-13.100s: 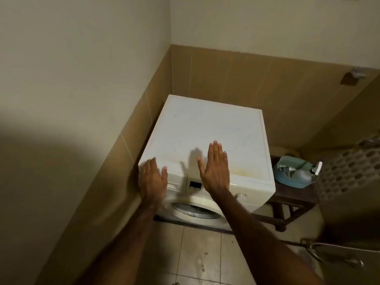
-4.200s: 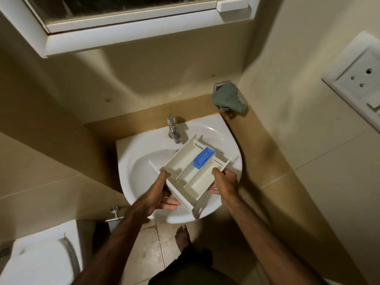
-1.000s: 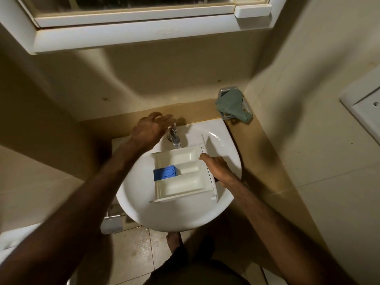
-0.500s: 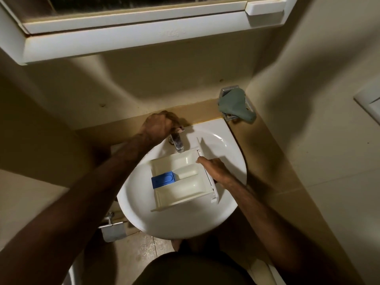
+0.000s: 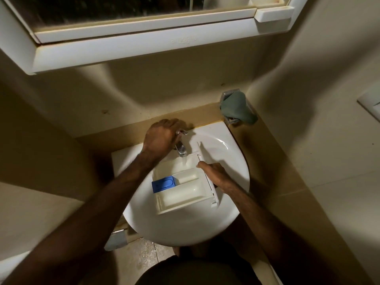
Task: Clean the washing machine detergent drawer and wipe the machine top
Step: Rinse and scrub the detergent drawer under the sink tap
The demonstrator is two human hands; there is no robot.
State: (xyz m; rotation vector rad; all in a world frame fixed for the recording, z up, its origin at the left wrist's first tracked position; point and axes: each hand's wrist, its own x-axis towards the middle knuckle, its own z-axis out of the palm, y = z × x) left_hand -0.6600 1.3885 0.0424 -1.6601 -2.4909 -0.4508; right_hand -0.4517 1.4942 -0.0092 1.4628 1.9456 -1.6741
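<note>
View: you are looking straight down from your head at a small white sink (image 5: pixel 232 161) set into a corner, with both bare forearms reaching in from the bottom of the picture.
Drawer: the cream detergent drawer (image 5: pixel 181 188) is lying inside the sink bowl, open side up, with its front panel to your right and tilted along the right edge. A blue insert (image 5: pixel 163 184) is sitting in the middle compartment, at the drawer's left end.
Left hand: your left hand (image 5: pixel 161 136) is reaching to the back of the sink and curling its fingers over the handle of the chrome tap (image 5: pixel 181 148). It is gripping the tap, with the knuckles facing up and hiding most of the handle.
Right hand: your right hand (image 5: pixel 216 173) is holding the drawer by its front panel, with the thumb lying along the top of the panel and pointing toward the tap. The other fingers are hidden behind the panel, so how they are wrapping it is not visible.
Tap: the spout is pointing down over the far compartment of the drawer. Whether water is running is too faint to tell.
Cloth: a green cloth (image 5: pixel 236 109) is draping over a small metal holder on the wall, just beyond the sink's right back corner, apart from both hands.
Above: a white-framed cabinet (image 5: pixel 131 46) is hanging on the wall over the sink.
Below: a tiled floor (image 5: pixel 141 258) is showing under the sink's front rim, partly in shadow.
</note>
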